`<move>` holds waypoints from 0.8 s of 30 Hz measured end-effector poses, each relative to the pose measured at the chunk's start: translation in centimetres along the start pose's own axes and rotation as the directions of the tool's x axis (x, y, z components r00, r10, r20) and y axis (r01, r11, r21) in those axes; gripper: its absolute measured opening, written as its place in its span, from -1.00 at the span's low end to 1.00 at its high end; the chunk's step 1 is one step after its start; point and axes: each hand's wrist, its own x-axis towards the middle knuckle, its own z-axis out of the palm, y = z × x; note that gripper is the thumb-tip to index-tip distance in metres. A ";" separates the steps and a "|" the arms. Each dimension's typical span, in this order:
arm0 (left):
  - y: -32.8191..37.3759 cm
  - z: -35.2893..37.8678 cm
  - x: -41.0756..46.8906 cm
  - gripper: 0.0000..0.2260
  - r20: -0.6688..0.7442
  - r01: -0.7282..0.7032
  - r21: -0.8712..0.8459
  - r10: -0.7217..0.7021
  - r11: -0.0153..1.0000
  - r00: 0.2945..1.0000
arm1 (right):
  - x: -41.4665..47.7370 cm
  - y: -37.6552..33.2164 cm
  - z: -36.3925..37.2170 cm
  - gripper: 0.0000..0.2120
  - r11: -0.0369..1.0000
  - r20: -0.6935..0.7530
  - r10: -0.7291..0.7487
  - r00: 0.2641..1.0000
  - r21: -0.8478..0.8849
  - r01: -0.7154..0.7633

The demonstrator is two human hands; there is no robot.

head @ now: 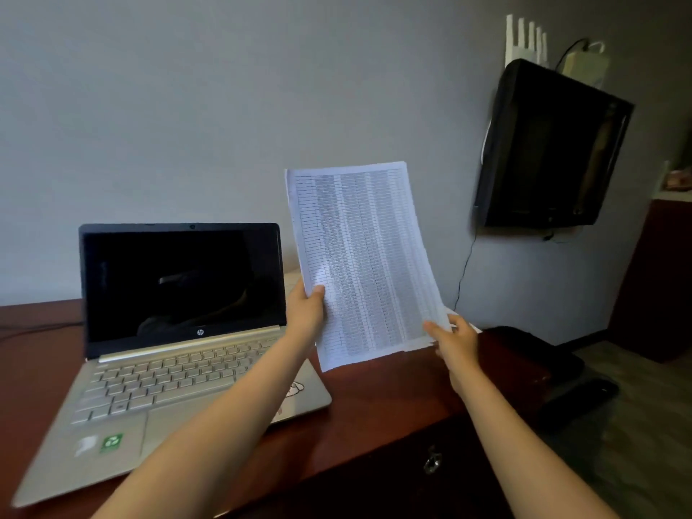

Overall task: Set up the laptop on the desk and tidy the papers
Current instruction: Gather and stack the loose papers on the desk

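The laptop (179, 331) stood open on the left part of the reddish-brown table (374, 398). Its screen was dark and its silver keyboard deck faced the person. A green sticker (111, 442) sat on the palm rest, left of the touchpad. A thin dark cable (33, 329) lay on the table to the left of the screen.

The left hand (305, 312) gripped the left edge of the papers (363, 264), just beside the laptop's right screen edge, with the thumb pressed on the printed front. The papers formed a stack of sheets printed with dense tables. The stack was held nearly upright, clear of the table surface, with its top tilted slightly to the left. The right hand (455, 340) pinched the lower right corner of the stack, thumb in front and fingers curled behind.

A metal lock (432, 460) showed on the table's dark front panel below the right forearm. Right of the table, dark objects (543, 354) rested on the floor; what they were could not be told. A black screen (550, 144) hung tilted on the grey wall, with a white antenna device (526, 39) above it.
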 end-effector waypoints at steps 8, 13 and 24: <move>1.5 -5.2 -0.1 -0.74 -0.099 0.059 -0.255 -0.086 0.965 0.991 | -4.6 -1.7 7.5 -0.93 0.947 0.383 0.151 0.911 0.208 -0.244; 2.9 -10.3 -0.7 -0.80 -0.142 0.009 -0.156 -0.031 0.988 0.989 | -7.6 -2.5 13.1 -0.81 0.978 0.372 0.064 0.926 0.162 -0.133; 4.6 -26.2 -3.2 -0.71 -0.396 0.003 -0.104 -0.044 0.995 0.917 | -13.7 -3.4 21.4 -0.89 0.993 0.518 0.009 0.856 0.098 -0.070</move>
